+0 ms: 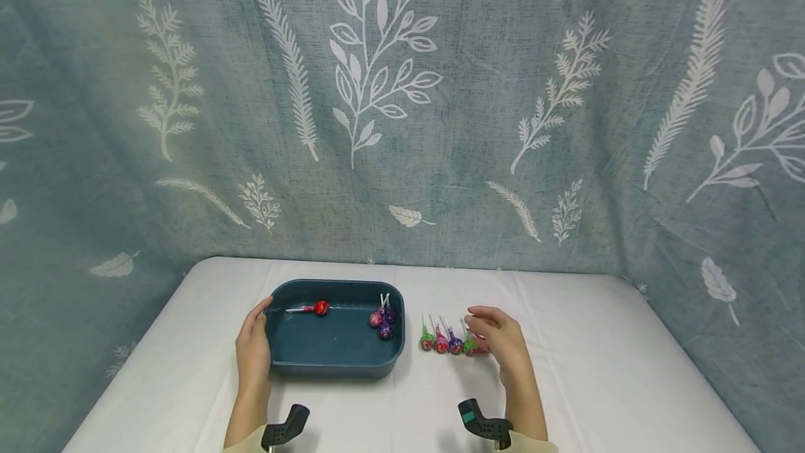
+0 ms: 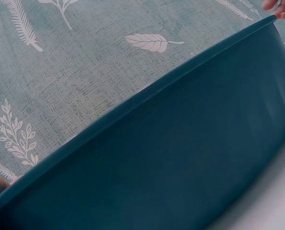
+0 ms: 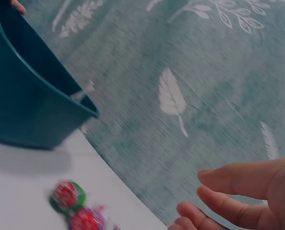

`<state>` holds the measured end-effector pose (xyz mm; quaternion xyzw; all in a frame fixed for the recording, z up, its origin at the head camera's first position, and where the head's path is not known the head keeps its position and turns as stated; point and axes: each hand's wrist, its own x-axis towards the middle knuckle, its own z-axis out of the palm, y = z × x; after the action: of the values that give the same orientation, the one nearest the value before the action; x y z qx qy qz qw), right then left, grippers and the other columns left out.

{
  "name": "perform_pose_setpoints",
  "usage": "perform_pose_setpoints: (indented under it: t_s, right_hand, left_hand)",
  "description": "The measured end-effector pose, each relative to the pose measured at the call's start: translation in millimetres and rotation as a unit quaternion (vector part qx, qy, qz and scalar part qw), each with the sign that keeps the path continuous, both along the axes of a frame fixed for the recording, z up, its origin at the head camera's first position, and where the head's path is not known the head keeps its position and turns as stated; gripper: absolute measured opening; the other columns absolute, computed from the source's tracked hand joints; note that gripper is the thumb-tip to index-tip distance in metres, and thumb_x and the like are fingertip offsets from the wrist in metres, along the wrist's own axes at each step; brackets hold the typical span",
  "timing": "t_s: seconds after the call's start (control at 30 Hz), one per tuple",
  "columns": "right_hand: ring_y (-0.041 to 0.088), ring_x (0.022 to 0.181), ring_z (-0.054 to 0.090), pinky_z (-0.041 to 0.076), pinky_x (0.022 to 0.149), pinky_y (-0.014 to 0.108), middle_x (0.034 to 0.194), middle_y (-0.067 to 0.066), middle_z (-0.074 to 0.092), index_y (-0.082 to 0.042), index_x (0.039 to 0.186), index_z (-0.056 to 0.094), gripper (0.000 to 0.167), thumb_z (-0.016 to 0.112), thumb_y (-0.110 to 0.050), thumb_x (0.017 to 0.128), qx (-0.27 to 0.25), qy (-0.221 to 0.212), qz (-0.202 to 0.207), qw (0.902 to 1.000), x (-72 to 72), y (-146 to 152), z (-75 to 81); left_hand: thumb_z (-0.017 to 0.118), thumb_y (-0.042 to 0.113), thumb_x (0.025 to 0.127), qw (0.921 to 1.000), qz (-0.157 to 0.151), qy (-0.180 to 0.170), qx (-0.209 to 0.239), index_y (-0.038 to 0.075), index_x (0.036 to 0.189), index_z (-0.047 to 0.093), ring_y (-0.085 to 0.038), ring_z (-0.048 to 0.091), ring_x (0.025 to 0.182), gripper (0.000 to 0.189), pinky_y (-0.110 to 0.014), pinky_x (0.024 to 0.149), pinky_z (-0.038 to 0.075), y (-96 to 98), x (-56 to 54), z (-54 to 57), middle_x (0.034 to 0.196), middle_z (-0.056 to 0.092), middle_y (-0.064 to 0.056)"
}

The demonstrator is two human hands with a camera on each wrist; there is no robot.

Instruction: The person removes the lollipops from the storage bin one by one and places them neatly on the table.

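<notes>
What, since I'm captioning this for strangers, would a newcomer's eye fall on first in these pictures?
Probably the dark blue tray, left of center on the white table, a red lollipop toward its back left and a lollipop cluster at its right. Next, the row of bright lollipops right of the tray, with the right hand at its right end. The leaf-patterned backdrop behind fills much of the head view.

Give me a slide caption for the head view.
Left hand at a dark blue tray with lollipops, right hand by a lollipop row.

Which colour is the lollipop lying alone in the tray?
The lollipop is mostly red, clearest from the head view.
</notes>
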<state>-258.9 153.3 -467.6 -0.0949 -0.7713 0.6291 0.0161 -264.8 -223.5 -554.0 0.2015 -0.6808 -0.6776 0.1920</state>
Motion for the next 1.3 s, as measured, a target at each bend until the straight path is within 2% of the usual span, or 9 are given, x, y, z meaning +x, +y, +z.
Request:
perform_pose_setpoints:
  t_s: [0.13,0.37,0.57,0.8,1.07,1.3]
  right_hand:
    - [0.034,0.101,0.062,0.054,0.084,0.042,0.107,0.012,0.066,0.002,0.116,0.062,0.029,0.065,-0.014,0.092,-0.016,0.01,0.027,0.9995,0.4,-18,1.8]
    - [0.03,0.095,0.062,0.056,0.081,0.043,0.102,0.011,0.066,0.003,0.113,0.064,0.025,0.065,-0.011,0.092,-0.048,0.029,0.087,0.9947,-3.9,-49,0.0]
    - [0.03,0.098,0.062,0.056,0.081,0.042,0.102,0.011,0.065,0.006,0.116,0.061,0.029,0.064,-0.011,0.093,-0.071,0.028,0.148,0.9861,-6.8,-76,3.2]
    - [0.035,0.098,0.064,0.056,0.082,0.04,0.104,0.018,0.064,0.007,0.116,0.06,0.03,0.064,-0.011,0.093,-0.103,0.036,0.231,0.9668,-16.3,-106,11.3]
    - [0.018,0.083,0.065,0.055,0.083,0.045,0.1,0.011,0.064,0.009,0.116,0.06,0.03,0.062,-0.011,0.094,-0.088,0.025,0.252,0.9633,-39.8,-133,13.1]
    - [0.025,0.089,0.066,0.055,0.083,0.043,0.099,0.011,0.063,0.01,0.116,0.06,0.031,0.064,-0.01,0.092,-0.081,0.008,0.256,0.9633,-53.7,-149,9.9]
  left_hand:
    - [0.029,0.036,0.105,0.9999,-0.011,0.009,0.008,0.021,0.142,0.049,-0.028,0.015,0.145,0.044,-0.052,0.116,0.009,4.5,9.4,14.0,0.155,0.03,-0.008]
    - [0.029,0.023,0.106,0.9999,-0.012,0.008,0.001,0.012,0.14,0.05,-0.028,0.02,0.144,0.041,-0.05,0.116,0.013,11.8,17.0,33.8,0.153,0.034,-0.011]
    - [0.028,0.024,0.106,0.9999,-0.017,0.001,0.0,0.013,0.142,0.049,-0.026,0.019,0.144,0.042,-0.05,0.116,0.013,12.5,18.5,36.1,0.154,0.033,-0.008]
    - [0.028,0.024,0.106,0.9999,-0.014,0.005,-0.004,0.013,0.141,0.049,-0.026,0.021,0.144,0.043,-0.05,0.115,0.014,11.7,19.7,34.6,0.153,0.035,-0.009]
    - [0.028,0.022,0.106,0.9998,-0.02,0.008,-0.001,0.012,0.141,0.049,-0.027,0.019,0.144,0.042,-0.05,0.116,0.012,12.1,20.1,35.0,0.153,0.034,-0.009]
    - [0.027,0.024,0.106,0.9998,-0.019,0.003,0.0,0.014,0.142,0.048,-0.027,0.018,0.145,0.043,-0.051,0.116,0.012,10.9,20.2,34.8,0.154,0.032,-0.009]
